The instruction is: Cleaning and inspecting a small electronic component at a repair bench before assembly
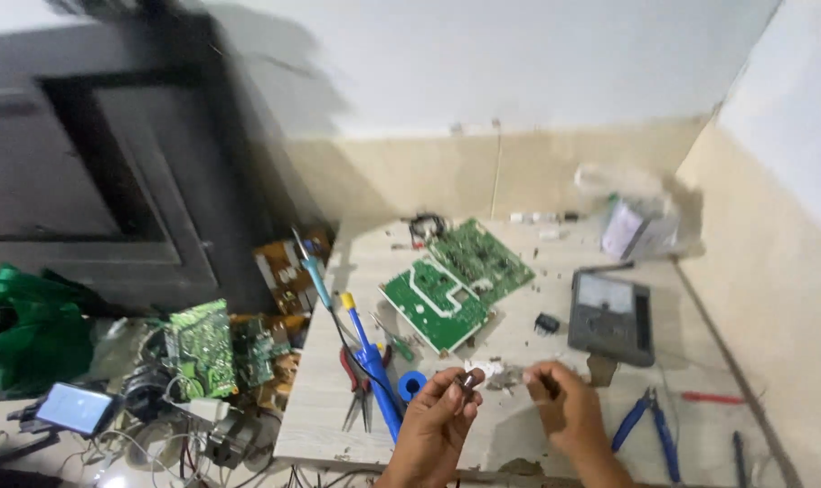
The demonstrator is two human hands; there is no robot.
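Two green circuit boards (454, 285) lay mid-bench on the pale wooden bench (519, 434), clear of the hands. The left hand (435, 423) pinched a small dark component (467, 380) over the near edge; the right hand (562, 407) curled closed beside it, contents unclear.

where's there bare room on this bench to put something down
Bare patches: the bench top between the green circuit boards and the grey meter, and the near right strip between the meter and the blue pliers. Crowded: the left edge, with the blue soldering iron, red pliers and tape roll, beside the left hand.
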